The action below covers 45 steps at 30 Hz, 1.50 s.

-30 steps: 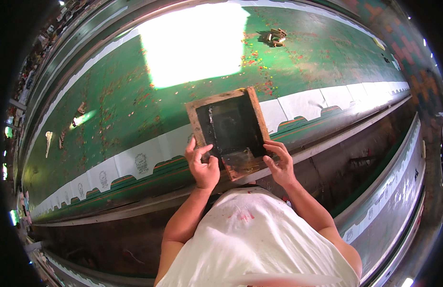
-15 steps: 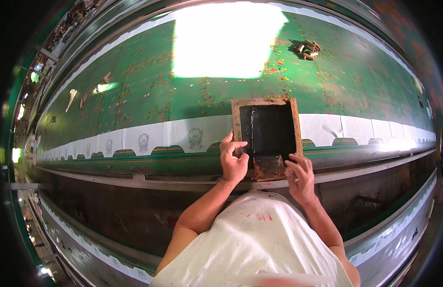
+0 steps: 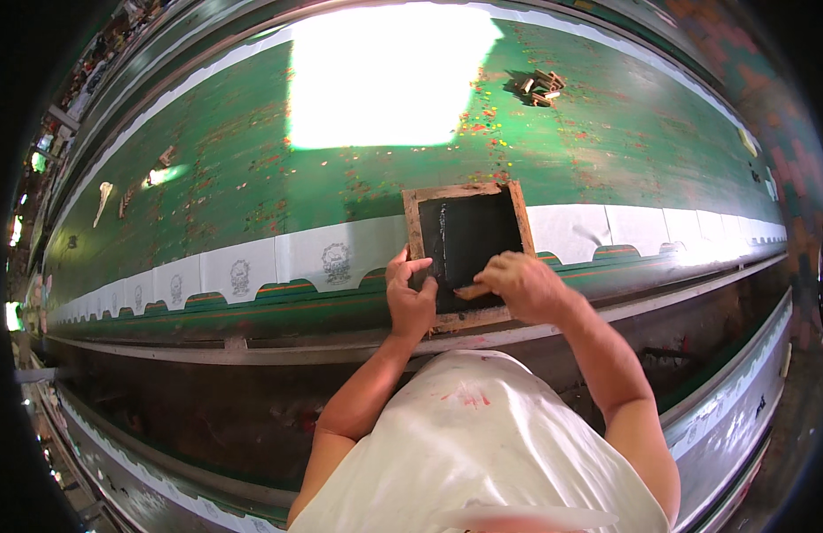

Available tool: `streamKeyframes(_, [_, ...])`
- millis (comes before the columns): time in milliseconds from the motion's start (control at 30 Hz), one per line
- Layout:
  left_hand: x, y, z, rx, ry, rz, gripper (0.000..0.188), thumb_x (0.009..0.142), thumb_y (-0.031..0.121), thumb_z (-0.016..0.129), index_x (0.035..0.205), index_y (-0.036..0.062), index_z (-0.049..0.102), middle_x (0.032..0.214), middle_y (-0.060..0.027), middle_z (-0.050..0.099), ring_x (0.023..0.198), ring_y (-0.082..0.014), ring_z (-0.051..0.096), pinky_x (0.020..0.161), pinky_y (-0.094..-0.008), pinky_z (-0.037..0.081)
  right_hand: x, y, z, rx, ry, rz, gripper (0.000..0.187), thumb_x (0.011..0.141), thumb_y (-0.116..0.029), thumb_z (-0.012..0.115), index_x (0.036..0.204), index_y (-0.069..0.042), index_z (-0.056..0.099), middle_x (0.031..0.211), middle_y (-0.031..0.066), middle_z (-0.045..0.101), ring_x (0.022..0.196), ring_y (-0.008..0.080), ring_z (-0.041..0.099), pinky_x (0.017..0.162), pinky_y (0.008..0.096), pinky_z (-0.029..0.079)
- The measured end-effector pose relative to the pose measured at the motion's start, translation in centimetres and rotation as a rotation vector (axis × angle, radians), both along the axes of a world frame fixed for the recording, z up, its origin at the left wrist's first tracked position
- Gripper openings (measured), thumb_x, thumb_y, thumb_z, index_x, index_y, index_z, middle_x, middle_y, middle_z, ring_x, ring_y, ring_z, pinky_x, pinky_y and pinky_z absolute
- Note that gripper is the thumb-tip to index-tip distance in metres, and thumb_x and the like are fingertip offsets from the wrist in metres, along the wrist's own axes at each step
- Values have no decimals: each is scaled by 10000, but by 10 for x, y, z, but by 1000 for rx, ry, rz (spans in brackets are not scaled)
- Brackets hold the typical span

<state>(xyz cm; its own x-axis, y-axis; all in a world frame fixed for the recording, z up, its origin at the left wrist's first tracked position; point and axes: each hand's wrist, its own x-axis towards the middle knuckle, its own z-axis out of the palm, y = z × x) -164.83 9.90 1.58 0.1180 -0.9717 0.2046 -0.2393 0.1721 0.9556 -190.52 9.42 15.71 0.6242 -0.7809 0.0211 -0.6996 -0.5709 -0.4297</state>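
Note:
A wooden-framed printing screen (image 3: 456,191) with black mesh lies flat on a strip of white cloth pieces (image 3: 269,266) along the near edge of a long green table (image 3: 252,160). My left hand (image 3: 411,300) grips the frame's lower left corner, thumb on the wood. My right hand (image 3: 521,284) rests over the lower part of the mesh, closed on a small wooden scraper (image 3: 469,290) whose tip shows at my fingers. Cloth pieces to the left of the frame carry a dark round print (image 3: 336,260); those to the right look blank.
A pile of small wooden blocks (image 3: 540,86) sits at the table's far side. A bright patch of light (image 3: 385,71) covers the middle of the table. Scraps (image 3: 103,195) lie far left. A metal rail (image 3: 252,346) runs below the table edge, and another bench edge (image 3: 740,417) curves at right.
The screen now lies square on the cloth strip. My right hand left the frame's lower right edge and moved onto the mesh with the scraper. My left hand stays on the frame.

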Motion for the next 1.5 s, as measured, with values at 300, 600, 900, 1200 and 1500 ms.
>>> streamKeyframes(300, [18,-19,24,181,-16,-72,394,934,-79,793,1301,62,802,1558,-229,656,1474,-381,651,1174,-433,578,12,-119,-5,-116,-55,-151,395,980,56,711,1314,-104,850,1255,154,822,1215,412,751,1075,505,607])
streamKeyframes(600, [21,-25,31,143,-99,-77,427,903,-86,838,1297,74,802,1533,-176,677,1335,-319,736,1060,-407,655,15,-71,-22,-89,-50,-196,419,932,57,722,1302,-88,858,1188,136,816,1179,389,760,1049,502,597])
streamKeyframes(900, [21,-23,24,160,-54,-91,441,909,-109,810,1309,78,797,1509,-204,649,1379,-340,705,1105,-415,634,22,26,-16,-93,-8,-195,439,878,-36,739,1288,-117,873,1242,85,809,1172,326,750,1062,473,573])
streamKeyframes(1200, [6,-4,10,93,-61,-36,457,921,-46,816,1360,73,782,1562,-236,653,1457,-396,646,1217,-484,532,17,68,-26,-96,-92,-182,464,865,-71,807,1327,-105,831,1285,69,770,1253,326,713,1084,474,564])
streamKeyframes(1500, [-2,1,0,60,69,50,492,800,-206,737,1245,2,777,1709,-227,633,1380,-237,724,1118,-356,595,-75,72,-49,-241,-304,-313,613,946,-141,897,1521,-33,715,1558,146,705,1493,392,637,1240,529,516])
